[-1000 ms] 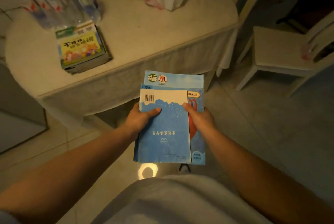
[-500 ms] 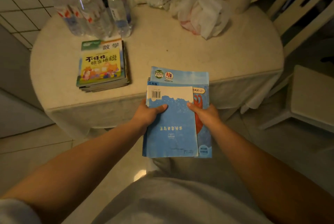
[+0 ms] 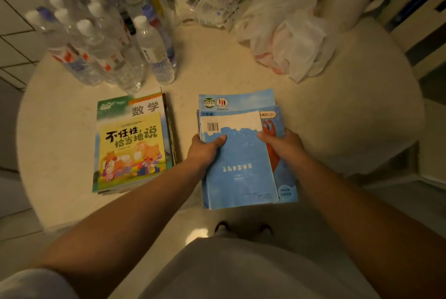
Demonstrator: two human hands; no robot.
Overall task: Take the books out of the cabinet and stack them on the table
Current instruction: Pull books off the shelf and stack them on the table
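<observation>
Both hands, left (image 3: 205, 151) and right (image 3: 284, 145), grip a bundle of blue books (image 3: 241, 166) over the round desk (image 3: 337, 110), beside a stack (image 3: 132, 144) near bottles (image 3: 108, 40).

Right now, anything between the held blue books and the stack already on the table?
Nothing: in the head view only a bare strip of table separates the stack from the blue books, which the left hand and right hand hold.

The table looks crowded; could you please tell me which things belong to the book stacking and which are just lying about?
Belongs to the job:
blue books, held by left hand and right hand
book stack
table

Lying about:
water bottles
plastic bags
</observation>
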